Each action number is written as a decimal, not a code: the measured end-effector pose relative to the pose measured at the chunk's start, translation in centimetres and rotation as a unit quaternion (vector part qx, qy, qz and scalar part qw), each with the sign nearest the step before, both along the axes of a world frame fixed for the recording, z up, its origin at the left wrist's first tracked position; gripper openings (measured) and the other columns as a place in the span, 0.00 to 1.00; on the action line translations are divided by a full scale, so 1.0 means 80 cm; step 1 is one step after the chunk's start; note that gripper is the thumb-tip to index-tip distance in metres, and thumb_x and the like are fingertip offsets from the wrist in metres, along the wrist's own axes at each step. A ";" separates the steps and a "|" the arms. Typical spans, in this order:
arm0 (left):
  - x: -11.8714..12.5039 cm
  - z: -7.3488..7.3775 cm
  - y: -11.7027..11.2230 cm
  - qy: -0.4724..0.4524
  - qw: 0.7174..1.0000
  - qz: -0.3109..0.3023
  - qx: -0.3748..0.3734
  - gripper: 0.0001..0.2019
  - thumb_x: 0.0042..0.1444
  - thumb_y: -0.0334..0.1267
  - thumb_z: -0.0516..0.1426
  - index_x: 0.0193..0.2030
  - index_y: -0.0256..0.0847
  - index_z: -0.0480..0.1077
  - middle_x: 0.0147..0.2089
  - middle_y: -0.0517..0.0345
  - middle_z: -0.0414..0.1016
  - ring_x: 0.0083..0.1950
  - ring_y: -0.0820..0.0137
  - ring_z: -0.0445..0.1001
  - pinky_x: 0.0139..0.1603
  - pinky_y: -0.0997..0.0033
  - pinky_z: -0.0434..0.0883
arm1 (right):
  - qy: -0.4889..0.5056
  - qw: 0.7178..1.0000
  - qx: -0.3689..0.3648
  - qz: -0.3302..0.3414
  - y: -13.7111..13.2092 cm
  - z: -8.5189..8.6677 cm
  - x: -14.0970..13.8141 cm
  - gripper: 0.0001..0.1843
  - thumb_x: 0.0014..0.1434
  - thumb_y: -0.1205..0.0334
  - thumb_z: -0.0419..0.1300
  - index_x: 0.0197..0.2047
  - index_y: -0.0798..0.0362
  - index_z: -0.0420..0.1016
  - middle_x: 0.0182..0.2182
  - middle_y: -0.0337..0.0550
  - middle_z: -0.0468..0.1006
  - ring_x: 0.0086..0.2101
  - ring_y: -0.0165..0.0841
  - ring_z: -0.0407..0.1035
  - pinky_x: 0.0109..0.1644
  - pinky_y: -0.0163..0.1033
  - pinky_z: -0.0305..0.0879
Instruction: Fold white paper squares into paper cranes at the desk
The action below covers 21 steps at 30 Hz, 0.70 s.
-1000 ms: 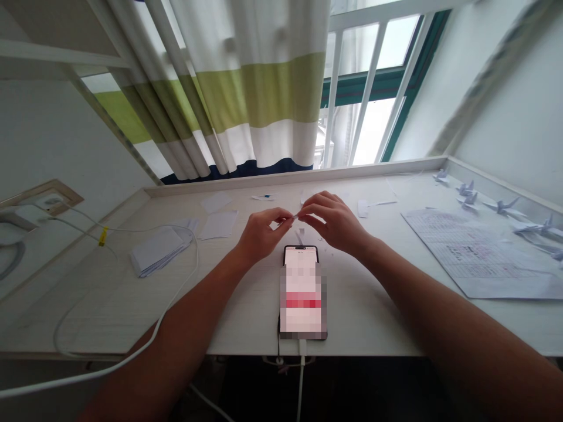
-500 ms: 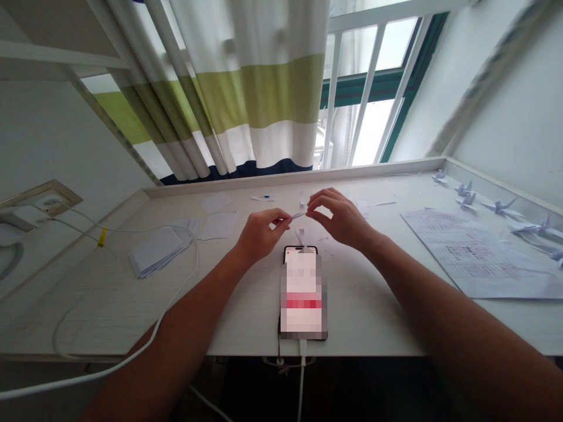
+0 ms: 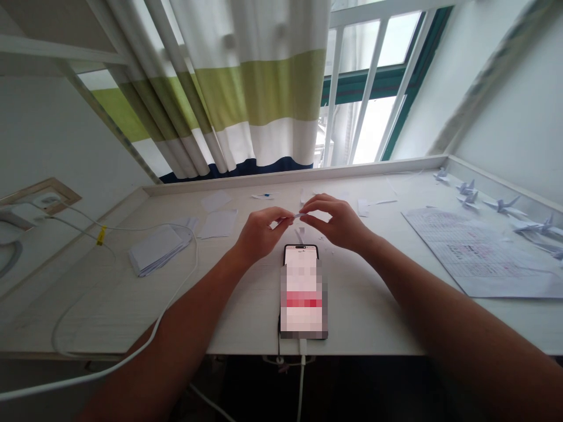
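Between my two hands, above the middle of the desk, is a small folded piece of white paper [image 3: 297,215]. My left hand [image 3: 264,230] pinches its left end with thumb and fingertips. On the other end, the thumb and fingers of my right hand [image 3: 335,220] close in a pinch. Most of the paper is hidden by the fingertips. Just below my hands lies a phone [image 3: 301,293] with its screen lit, and small paper scraps [image 3: 299,233] lie above its top edge.
At the left are a stack of white paper [image 3: 158,249] and single sheets [image 3: 219,224]. A white cable [image 3: 193,258] loops across the left side. On the right lies a written sheet [image 3: 472,252], with several folded paper cranes [image 3: 502,205] along the desk's raised edge.
My right hand has moved slightly left and down, closer to my left hand. Less of the folded paper shows between the fingertips now.
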<state>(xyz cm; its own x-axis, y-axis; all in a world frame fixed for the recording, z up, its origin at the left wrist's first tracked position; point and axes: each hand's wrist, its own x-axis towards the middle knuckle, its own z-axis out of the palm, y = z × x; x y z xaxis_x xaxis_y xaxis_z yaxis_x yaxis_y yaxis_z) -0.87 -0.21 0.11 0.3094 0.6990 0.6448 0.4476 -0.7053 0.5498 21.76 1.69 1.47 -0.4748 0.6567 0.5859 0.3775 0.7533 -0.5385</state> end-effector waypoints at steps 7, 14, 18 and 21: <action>0.005 -0.006 -0.001 -0.063 0.992 -0.019 -0.112 0.11 0.63 0.46 0.66 0.42 0.40 0.81 0.38 0.52 0.87 0.40 0.61 0.88 0.43 0.65 0.84 | 0.034 0.999 -0.036 0.004 -0.002 0.000 -0.002 0.07 0.67 0.57 0.65 0.40 0.48 0.83 0.40 0.46 0.84 0.42 0.41 0.77 0.49 0.54 0.75; 0.010 -0.009 -0.003 -0.112 0.976 -0.047 -0.179 0.15 0.61 0.49 0.68 0.46 0.41 0.82 0.40 0.51 0.87 0.40 0.63 0.87 0.44 0.63 0.84 | 0.044 0.998 -0.046 0.010 -0.005 -0.001 -0.007 0.08 0.67 0.54 0.65 0.42 0.48 0.83 0.40 0.46 0.83 0.42 0.41 0.77 0.49 0.54 0.76; 0.015 -0.012 -0.001 -0.176 0.957 -0.056 -0.222 0.16 0.56 0.51 0.70 0.42 0.39 0.81 0.39 0.49 0.87 0.41 0.61 0.87 0.45 0.60 0.84 | 0.074 0.994 -0.082 0.010 -0.004 -0.003 -0.008 0.09 0.65 0.52 0.68 0.42 0.48 0.83 0.39 0.44 0.84 0.42 0.40 0.78 0.51 0.55 0.76; 0.016 -0.012 -0.001 -0.199 0.945 -0.057 -0.252 0.18 0.55 0.51 0.71 0.41 0.38 0.81 0.38 0.50 0.87 0.41 0.60 0.87 0.45 0.59 0.84 | 0.077 0.992 -0.101 0.014 -0.003 -0.004 -0.009 0.12 0.63 0.49 0.69 0.41 0.49 0.84 0.38 0.44 0.85 0.41 0.39 0.78 0.52 0.55 0.76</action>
